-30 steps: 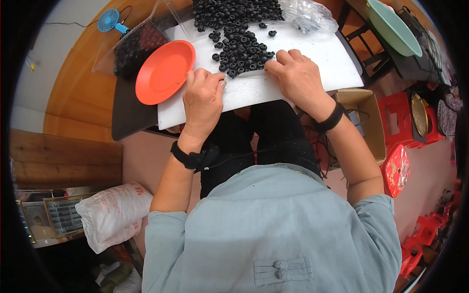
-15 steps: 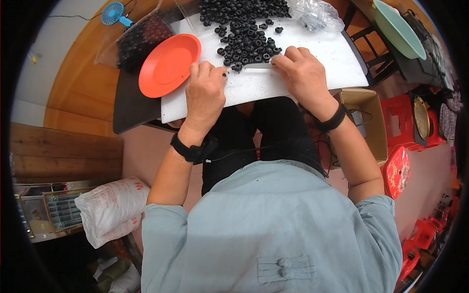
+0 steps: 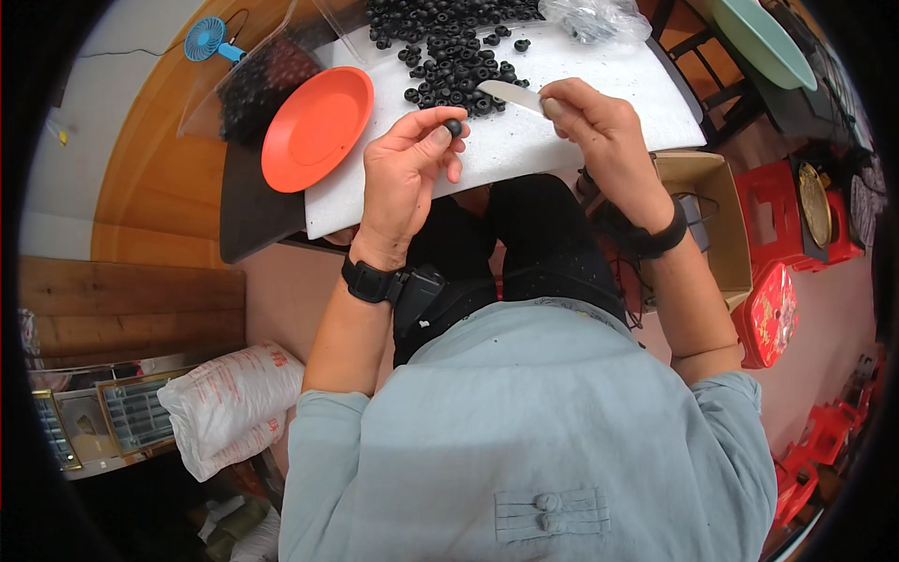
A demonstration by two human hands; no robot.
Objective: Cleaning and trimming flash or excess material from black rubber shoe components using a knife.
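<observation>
Between the thumb and fingers of my left hand (image 3: 409,169) is a small round black part (image 3: 453,127), held above the near edge of the white foam board (image 3: 562,140). My right hand (image 3: 599,126) grips a knife (image 3: 513,95), its pale, round-tipped blade pointing left over the board. Just beyond both hands, a heap of small black ring-like parts (image 3: 459,80) spreads toward the far edge. An orange-red plate (image 3: 318,129) lies to the left of my left hand.
A clear bin (image 3: 267,84) of dark parts and a blue fan (image 3: 206,39) stand at the far left. A clear plastic bag (image 3: 595,21) lies at the board's far right. Right of my legs is a cardboard box (image 3: 716,187), near red stools (image 3: 773,211).
My left hand has lifted off the board and turned, showing the black part in its fingers. My right hand has moved right, with the knife blade raised from the board.
</observation>
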